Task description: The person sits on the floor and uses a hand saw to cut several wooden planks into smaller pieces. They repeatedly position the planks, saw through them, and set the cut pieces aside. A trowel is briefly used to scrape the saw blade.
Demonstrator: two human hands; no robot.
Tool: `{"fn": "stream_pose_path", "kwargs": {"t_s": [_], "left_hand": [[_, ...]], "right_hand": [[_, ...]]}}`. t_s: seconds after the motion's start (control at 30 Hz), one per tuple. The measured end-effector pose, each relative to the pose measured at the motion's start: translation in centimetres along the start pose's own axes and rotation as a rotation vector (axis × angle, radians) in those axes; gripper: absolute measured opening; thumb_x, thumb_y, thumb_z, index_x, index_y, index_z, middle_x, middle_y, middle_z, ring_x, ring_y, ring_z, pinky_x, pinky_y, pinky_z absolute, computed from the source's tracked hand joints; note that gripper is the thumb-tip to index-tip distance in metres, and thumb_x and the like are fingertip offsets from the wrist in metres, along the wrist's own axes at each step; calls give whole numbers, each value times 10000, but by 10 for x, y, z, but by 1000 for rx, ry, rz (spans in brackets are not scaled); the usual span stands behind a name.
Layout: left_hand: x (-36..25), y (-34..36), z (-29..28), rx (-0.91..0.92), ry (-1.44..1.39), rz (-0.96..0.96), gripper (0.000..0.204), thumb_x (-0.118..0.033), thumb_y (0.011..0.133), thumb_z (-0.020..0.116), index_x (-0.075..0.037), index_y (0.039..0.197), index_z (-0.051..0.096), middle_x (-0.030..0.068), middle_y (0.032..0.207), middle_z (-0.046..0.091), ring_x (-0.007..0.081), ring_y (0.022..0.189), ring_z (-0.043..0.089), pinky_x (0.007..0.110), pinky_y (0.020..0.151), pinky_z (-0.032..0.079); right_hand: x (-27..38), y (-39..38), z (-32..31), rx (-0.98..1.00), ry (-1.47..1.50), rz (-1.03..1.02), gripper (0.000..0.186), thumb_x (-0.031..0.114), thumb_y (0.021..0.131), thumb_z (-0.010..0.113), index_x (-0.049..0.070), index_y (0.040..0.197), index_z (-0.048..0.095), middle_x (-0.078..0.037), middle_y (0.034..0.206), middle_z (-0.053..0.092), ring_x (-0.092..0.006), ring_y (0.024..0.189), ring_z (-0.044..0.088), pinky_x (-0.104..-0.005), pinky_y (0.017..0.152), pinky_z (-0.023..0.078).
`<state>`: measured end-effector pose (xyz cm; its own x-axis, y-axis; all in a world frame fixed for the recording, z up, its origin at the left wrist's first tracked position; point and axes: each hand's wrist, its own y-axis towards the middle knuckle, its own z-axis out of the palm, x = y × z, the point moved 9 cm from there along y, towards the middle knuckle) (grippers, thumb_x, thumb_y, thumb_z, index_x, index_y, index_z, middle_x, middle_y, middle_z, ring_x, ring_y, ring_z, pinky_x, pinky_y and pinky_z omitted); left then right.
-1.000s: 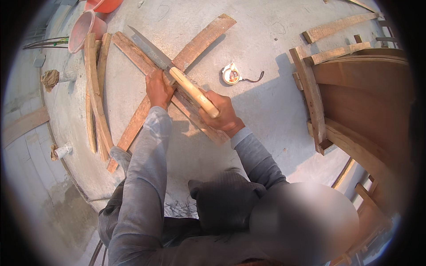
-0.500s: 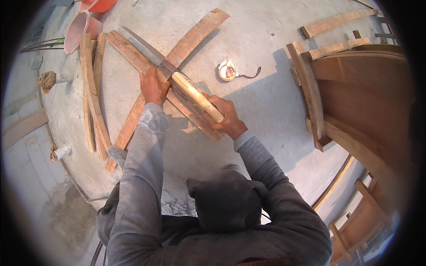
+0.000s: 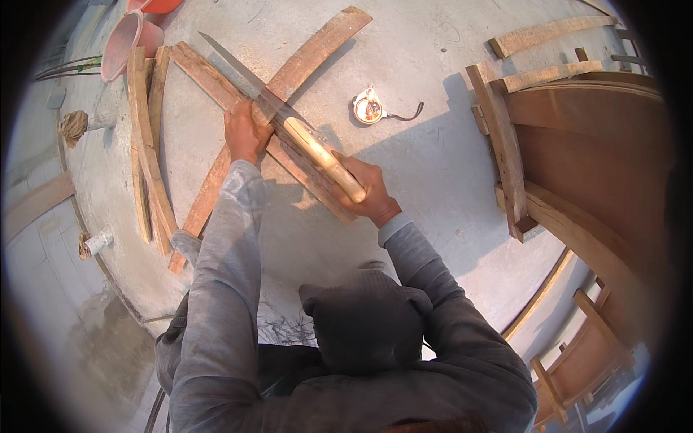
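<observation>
Two rough wooden planks lie crossed on the concrete floor, one running to the upper left (image 3: 199, 72), the other (image 3: 330, 39) to the upper right. My left hand (image 3: 247, 132) is closed on the planks just left of where they cross. My right hand (image 3: 366, 187) is wrapped round the pale wooden handle (image 3: 312, 146) of a saw, whose long steel blade (image 3: 235, 59) points to the upper left over the crossing, parallel to the plank beneath it. A round tape measure (image 3: 367, 110) with a black strap lies just to the right of the planks.
Loose boards (image 3: 145, 137) lie at my left, near pink and red buckets (image 3: 119, 47) and wrapped pipe stubs (image 3: 97, 244). At my right are brown panels (image 3: 577, 155) framed with timber (image 3: 496, 130), and another board (image 3: 551, 36). The concrete floor (image 3: 426, 94) surrounds these.
The saw's handle and my right hand have shifted slightly back, toward the lower right, relative to the planks. The whole scene sits a little higher and further left in view.
</observation>
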<state>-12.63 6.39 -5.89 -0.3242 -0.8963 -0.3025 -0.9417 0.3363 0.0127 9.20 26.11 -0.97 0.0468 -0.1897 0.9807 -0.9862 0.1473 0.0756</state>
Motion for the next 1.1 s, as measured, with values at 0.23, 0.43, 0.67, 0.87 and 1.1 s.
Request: {"fn": "stream_pose_path", "kwargs": {"t_s": [0.23, 0.43, 0.67, 0.87, 1.1], "left_hand": [[14, -10, -18, -52, 52, -40, 711, -224, 643, 856, -12, 1274, 609, 193, 1230, 671, 338, 1205, 600, 490, 1179, 309], [0, 11, -6, 39, 2, -40, 659, -205, 650, 883, -11, 1223, 624, 188, 1201, 678, 348, 1162, 613, 504, 1175, 303], [17, -1, -25, -78, 83, -63, 666, -198, 649, 880, 3, 1231, 624, 198, 1212, 673, 347, 1148, 621, 491, 1164, 312], [7, 11, -4, 60, 42, -55, 740, -223, 640, 893, 5, 1281, 602, 205, 1249, 667, 339, 1189, 612, 489, 1189, 287], [19, 5, -17, -39, 108, -73, 705, -265, 666, 863, -16, 1274, 605, 181, 1207, 680, 360, 1140, 624, 496, 1176, 307]], "right_hand": [[10, -122, -51, 19, -143, -41, 207, 14, 760, 698, 25, 964, 664, -162, 882, 699, -315, 743, 721, -401, 758, 586], [-28, 14, 3, 81, -22, 85, 317, 90, 762, 771, 4, 1044, 654, -188, 954, 711, -348, 830, 721, -378, 749, 578], [0, -121, -49, 43, -169, -23, 309, 33, 716, 716, 5, 1019, 666, -163, 903, 697, -334, 767, 729, -402, 732, 588], [-17, 12, 9, 87, -3, 101, 412, 104, 726, 760, -45, 1093, 646, -178, 960, 700, -357, 861, 708, -386, 805, 563], [3, -101, -50, 45, -159, -14, 241, 40, 773, 747, -20, 990, 659, -209, 961, 722, -334, 845, 743, -384, 853, 584]]}}
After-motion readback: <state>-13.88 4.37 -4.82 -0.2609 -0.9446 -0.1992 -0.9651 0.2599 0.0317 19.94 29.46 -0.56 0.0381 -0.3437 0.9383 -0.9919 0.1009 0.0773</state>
